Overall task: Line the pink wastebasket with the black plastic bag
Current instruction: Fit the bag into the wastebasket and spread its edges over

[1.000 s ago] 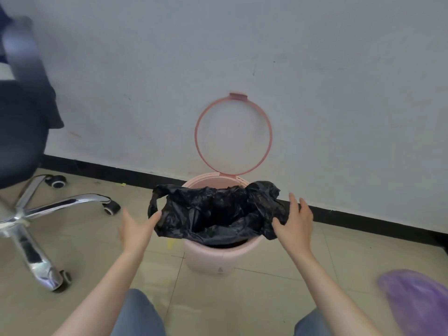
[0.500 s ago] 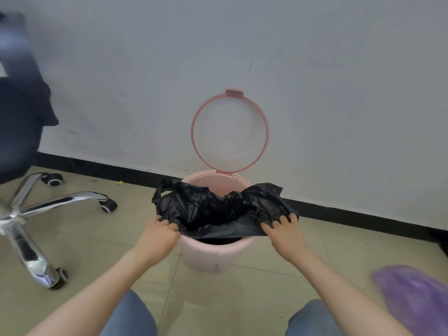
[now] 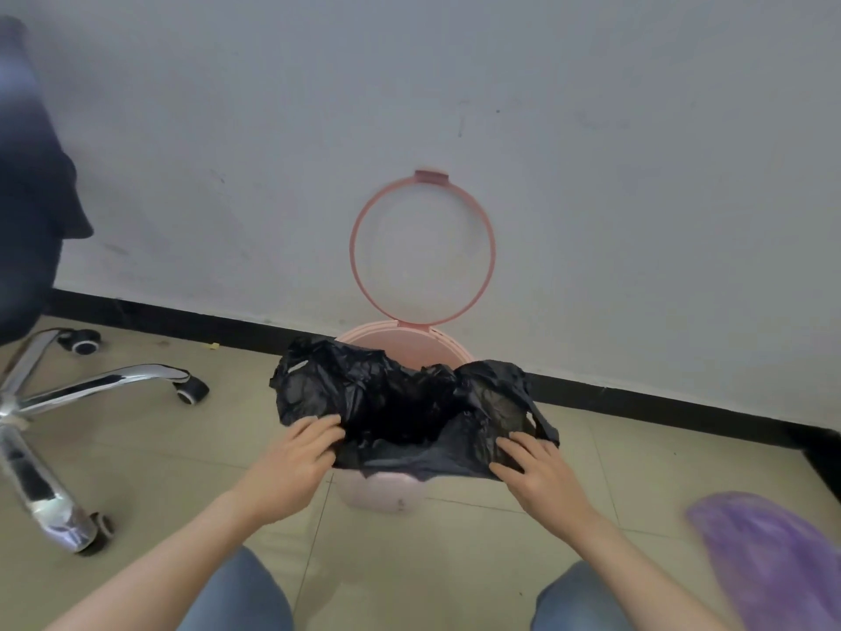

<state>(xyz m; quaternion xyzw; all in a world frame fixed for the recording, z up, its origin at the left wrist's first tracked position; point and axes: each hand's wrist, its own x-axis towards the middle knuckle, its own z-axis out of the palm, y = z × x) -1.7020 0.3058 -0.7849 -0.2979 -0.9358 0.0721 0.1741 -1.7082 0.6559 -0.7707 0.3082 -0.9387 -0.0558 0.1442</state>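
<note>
The pink wastebasket [image 3: 387, 494] stands on the floor against the wall, its ring-shaped lid [image 3: 423, 248] flipped up. The black plastic bag [image 3: 400, 403] lies crumpled over its mouth, spread past the rim on both sides, with a dark hollow in the middle. My left hand [image 3: 296, 457] grips the bag's front left edge at the rim. My right hand [image 3: 537, 466] presses on the bag's front right edge, fingers spread over the plastic. Only the back rim and the lower front of the basket show.
An office chair with a chrome star base [image 3: 68, 403] and castors stands at the left. A purple bag [image 3: 773, 557] lies at the lower right. A black skirting [image 3: 660, 403] runs along the white wall. My knees [image 3: 245, 598] are at the bottom.
Both hands came in from beside the bag and took its front edge. The bag now covers more of the front rim and its handles hang lower.
</note>
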